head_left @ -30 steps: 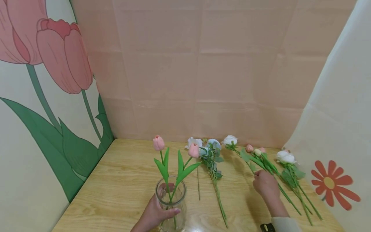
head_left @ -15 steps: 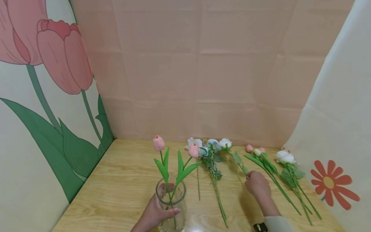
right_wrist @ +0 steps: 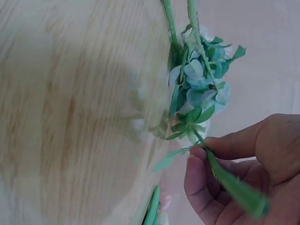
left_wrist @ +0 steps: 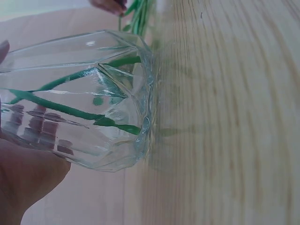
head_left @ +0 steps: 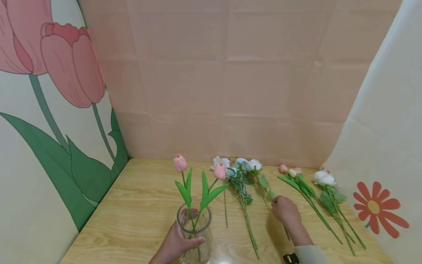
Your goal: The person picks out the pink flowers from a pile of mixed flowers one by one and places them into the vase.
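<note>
Wood-grain table, pink backdrop. White flower, right of centre, stem pinched in my right hand; likely light, springy, best held mid-stem; whether touching blue flowers, I cannot tell. Glass vase, near side, gripped by my left hand; probably slippery, breakable.

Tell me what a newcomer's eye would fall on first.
Probably the huge tulip picture on the left backdrop. Next, likely the two pink tulips standing in a glass vase, which the left hand grips. Farther right, the right hand holds a white flower by its stem.
</note>
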`<state>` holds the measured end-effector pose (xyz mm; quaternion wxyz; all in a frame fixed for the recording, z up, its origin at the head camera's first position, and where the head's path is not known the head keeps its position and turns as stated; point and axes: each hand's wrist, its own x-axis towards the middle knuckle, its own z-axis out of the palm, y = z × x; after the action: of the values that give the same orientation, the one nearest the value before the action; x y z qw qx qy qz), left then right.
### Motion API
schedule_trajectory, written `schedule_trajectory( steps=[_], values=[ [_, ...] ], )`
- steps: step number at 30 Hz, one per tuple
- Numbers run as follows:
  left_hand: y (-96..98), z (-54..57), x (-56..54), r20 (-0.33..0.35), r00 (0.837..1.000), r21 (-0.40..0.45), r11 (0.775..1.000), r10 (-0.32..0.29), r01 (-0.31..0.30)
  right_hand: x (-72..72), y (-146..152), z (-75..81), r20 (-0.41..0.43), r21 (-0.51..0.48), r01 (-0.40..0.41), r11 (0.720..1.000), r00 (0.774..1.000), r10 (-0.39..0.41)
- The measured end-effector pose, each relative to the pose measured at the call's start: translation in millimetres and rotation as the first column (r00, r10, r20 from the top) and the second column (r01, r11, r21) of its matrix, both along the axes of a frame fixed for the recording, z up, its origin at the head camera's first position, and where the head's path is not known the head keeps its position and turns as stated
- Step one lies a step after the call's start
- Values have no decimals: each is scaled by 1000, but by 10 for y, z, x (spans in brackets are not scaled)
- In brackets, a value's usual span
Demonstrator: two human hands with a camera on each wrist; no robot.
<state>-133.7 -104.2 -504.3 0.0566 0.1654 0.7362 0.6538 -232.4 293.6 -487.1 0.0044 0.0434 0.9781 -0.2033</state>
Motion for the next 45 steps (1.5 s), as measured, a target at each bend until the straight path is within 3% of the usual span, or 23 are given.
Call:
schedule_trajectory(
  steps=[10, 26, 45],
  values=[
    [5, 3, -2, 3, 1000, 16, 1000, -14, 14, 40, -166, 41, 22, -19, -37, 999, 999, 37],
    [3, 6, 2, 9, 1000, -26, 999, 24, -24, 45, -387, -82, 37, -41, -30, 999, 999, 32],
    [10, -11, -5, 1, 999, -25, 999, 37, -37, 2, -488, -85, 46, 1, -57, 998, 997, 57]
  ],
)
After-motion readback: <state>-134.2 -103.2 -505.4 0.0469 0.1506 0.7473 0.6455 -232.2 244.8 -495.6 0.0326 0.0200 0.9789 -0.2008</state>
